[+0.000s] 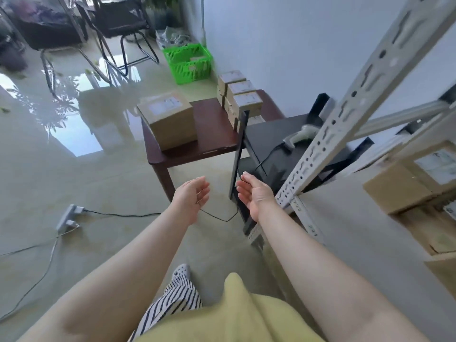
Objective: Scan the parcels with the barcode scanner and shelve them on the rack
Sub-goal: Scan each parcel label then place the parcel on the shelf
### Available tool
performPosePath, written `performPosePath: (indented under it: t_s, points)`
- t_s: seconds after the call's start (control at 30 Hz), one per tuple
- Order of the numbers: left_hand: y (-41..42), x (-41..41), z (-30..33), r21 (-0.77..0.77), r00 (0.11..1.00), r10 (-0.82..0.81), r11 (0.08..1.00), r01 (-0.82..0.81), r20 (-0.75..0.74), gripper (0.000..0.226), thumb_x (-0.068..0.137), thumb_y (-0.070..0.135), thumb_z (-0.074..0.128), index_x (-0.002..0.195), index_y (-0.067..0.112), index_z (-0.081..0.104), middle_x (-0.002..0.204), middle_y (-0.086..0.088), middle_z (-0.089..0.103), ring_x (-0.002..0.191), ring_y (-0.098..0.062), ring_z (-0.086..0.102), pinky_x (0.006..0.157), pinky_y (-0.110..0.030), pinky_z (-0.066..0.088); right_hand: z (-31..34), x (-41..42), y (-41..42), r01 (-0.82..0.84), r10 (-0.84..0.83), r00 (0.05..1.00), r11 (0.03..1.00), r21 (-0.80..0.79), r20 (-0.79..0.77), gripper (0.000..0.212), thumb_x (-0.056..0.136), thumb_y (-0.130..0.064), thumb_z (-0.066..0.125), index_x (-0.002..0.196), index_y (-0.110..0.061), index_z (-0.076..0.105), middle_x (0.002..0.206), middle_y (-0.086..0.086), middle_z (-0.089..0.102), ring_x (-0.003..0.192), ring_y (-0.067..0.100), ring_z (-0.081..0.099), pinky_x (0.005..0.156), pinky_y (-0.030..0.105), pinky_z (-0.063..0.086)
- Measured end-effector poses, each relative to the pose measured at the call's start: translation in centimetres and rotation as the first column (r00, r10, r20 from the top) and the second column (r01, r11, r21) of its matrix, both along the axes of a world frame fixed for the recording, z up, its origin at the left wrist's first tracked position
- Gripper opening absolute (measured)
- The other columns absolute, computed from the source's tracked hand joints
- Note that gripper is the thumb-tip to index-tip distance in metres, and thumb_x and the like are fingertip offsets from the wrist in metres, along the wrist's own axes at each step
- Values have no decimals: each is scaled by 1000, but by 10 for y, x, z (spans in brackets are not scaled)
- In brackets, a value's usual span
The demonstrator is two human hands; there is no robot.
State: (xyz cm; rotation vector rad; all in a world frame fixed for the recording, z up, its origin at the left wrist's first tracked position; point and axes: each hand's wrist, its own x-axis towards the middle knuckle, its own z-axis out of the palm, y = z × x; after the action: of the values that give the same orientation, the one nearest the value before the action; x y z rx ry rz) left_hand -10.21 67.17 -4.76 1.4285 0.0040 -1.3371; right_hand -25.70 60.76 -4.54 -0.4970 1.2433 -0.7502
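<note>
Both hands out at frame centre, palms facing: left hand (193,196) and right hand (255,193), fingers loosely spread, holding nothing. Large parcel (169,118) on brown tabletop (214,137), small parcels (240,95) stacked behind. Scanner (299,137) lies on black stand, right of centre. Rack (350,104) at right edge.

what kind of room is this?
Probably an office corner set up as a small parcel station: brown cardboard parcels on a dark wooden table, a grey slotted-metal rack, and black office chairs on a glossy tiled floor.
</note>
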Motion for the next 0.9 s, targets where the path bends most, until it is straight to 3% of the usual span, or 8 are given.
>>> performPosePath:
  t_s: [0.2,0.43,0.53,0.6,0.73,0.9]
  points:
    - [-66,109,9,39,993,-106,994,104,47,6,96,21,67,97,16,64,91,2,68,81,-9,66,69,-21,51,-9,106,-54,65,-64,998,996,63,-20,23,90,-32,72,103,-14,65,84,-1,69,73,10,64,70,22,52]
    - [-132,174,-3,123,994,-104,988,99,39,12,95,23,71,98,14,63,97,-1,63,84,-12,64,75,-23,54,-17,170,-116,51,-46,997,995,89,-59,29,89,-36,74,105,-13,66,89,1,67,76,12,63,70,23,54]
    - [-173,198,-8,122,994,-89,989,80,66,25,95,23,70,114,11,59,109,-6,60,104,-18,62,92,-30,53,-24,196,-159,17,-8,996,995,97,-89,26,89,-37,73,102,-17,64,94,1,65,83,13,62,76,25,54]
    - [-194,216,-13,121,993,-70,991,57,99,37,95,24,71,126,11,56,122,-8,58,116,-20,58,95,-31,50,-28,214,-186,-27,36,996,994,110,-81,25,89,-37,73,103,-19,62,96,1,63,87,14,61,82,28,53]
    - [-230,260,-19,165,981,-49,986,18,188,61,91,27,75,142,12,44,133,-6,52,121,-19,50,101,-32,46,-35,246,-228,-70,83,993,987,145,-85,36,89,-36,73,115,-17,58,106,6,61,97,18,58,90,32,52]
    - [-260,310,-31,231,969,41,968,-99,243,77,91,26,74,153,16,29,136,-2,45,109,-18,48,79,-28,43,-53,282,-262,-145,168,979,970,196,-112,51,86,-37,76,126,-13,55,126,16,59,120,28,58,99,39,51]
